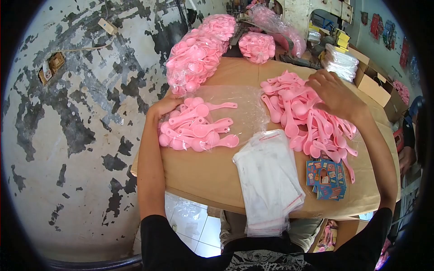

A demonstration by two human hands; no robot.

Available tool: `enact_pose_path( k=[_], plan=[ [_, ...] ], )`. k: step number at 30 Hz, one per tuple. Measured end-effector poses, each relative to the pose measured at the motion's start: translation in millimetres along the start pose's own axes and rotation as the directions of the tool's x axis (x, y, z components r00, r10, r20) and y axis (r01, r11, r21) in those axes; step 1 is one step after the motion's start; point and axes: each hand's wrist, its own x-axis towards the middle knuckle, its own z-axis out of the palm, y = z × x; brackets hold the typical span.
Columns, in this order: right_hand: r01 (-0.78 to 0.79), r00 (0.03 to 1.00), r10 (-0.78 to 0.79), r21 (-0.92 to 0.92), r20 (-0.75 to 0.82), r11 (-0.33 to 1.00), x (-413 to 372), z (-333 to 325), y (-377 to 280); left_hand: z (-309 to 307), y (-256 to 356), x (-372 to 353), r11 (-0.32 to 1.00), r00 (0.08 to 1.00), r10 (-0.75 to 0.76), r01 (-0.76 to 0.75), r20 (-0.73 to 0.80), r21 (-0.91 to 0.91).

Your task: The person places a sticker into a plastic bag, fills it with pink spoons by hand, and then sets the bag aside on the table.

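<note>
My left hand (166,105) is at the upper left edge of a clear plastic bag (248,106), its fingers closed on the film and partly hidden. A heap of pink measuring spoons (199,126) lies in the left part of this bag, handles mostly to the right. Over the upper right of a larger loose pile of pink spoons (300,108), my right hand (333,92) is curved with thumb and fingers apart. I see nothing held in it. A stack of flat clear bags (269,171) hangs over the table's front edge. Blue printed cards (326,178) lie just below the loose pile.
Filled bags of pink spoons (196,56) stand at the back left, with another full bag (257,47) at the back middle. White packs (340,62) and an open cardboard box (373,81) are at the back right. Another person's hand (407,158) shows at the right edge.
</note>
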Motion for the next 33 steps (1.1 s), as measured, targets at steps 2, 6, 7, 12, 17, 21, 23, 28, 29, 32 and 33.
enact_pose_path(
  k=[2, 6, 7, 12, 17, 21, 23, 28, 29, 32, 33],
  plan=[
    [0.069, 0.998, -0.068, 0.094, -0.015, 0.993, 3, 4, -11, 5, -5, 0, 0.996, 0.992, 0.091, -0.090, -0.092, 0.019],
    [0.255, 0.930, -0.295, 0.192, 0.219, 0.948, 40, 43, -38, 7, 3, -5, 0.996, 0.994, 0.063, -0.057, -0.090, 0.065],
    [0.298, 0.931, -0.333, 0.213, 0.153, 0.931, 54, 57, -47, 8, 3, -5, 0.996, 0.993, 0.073, -0.068, -0.087, 0.061],
    [0.419, 0.906, -0.391, 0.456, -0.160, 0.785, 118, 133, -94, -6, -7, 8, 0.999, 0.999, 0.048, -0.048, 0.003, 0.017],
    [0.381, 0.884, -0.465, 0.505, 0.047, 0.775, 147, 126, -120, -11, -8, 5, 0.996, 0.999, 0.036, -0.034, -0.023, 0.079],
    [0.470, 0.881, -0.450, 0.400, -0.149, 0.787, 118, 132, -94, -3, -2, -2, 0.999, 0.995, 0.033, -0.032, -0.093, 0.017],
    [0.269, 0.952, -0.307, 0.430, 0.020, 0.862, 97, 110, -82, -6, -14, 5, 0.990, 0.988, 0.122, -0.114, -0.095, 0.088],
    [0.005, 0.991, -0.054, 0.378, 0.121, 0.926, 45, 32, -46, -19, -29, 17, 0.997, 0.998, 0.052, -0.050, -0.041, 0.056],
    [0.039, 0.999, -0.049, 0.373, 0.019, 0.927, 33, 22, -35, -21, -30, 18, 0.999, 0.999, 0.031, -0.030, -0.023, 0.045],
    [-0.193, 0.976, 0.133, 0.400, 0.174, 0.896, 5, -15, -9, -11, -18, 10, 0.993, 0.994, 0.088, -0.082, -0.065, 0.085],
    [-0.184, 0.979, 0.142, 0.340, 0.143, 0.922, -4, -14, -1, -9, -18, 10, 0.990, 0.990, 0.122, -0.116, -0.075, 0.074]
  ],
)
